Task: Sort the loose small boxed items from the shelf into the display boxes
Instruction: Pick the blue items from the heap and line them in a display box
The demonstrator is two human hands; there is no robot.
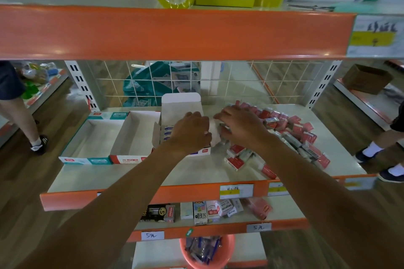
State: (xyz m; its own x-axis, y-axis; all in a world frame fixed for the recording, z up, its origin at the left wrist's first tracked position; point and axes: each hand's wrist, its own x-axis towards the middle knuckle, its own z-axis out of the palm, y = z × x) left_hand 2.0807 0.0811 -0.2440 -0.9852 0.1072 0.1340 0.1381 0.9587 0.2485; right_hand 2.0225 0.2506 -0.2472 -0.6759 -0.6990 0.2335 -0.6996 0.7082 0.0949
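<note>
A heap of small red and white boxes [290,131] lies on the right half of the middle shelf [196,172]. A white display box [181,107] with its lid flap raised stands mid-shelf, with several small boxes [168,132] stacked inside on its left. My left hand [190,131] rests curled over that display box's right side. My right hand [240,126] reaches into the left edge of the heap, fingers curled around small boxes [223,125]. What lies under both palms is hidden.
Two open display boxes stand left of the white one: a red-trimmed one [135,135] and a teal-trimmed one [91,140]. An orange shelf lip [175,33] hangs overhead. Lower shelves hold mixed packets [203,212] and an orange tub [207,251]. People's legs [21,116] stand on both sides.
</note>
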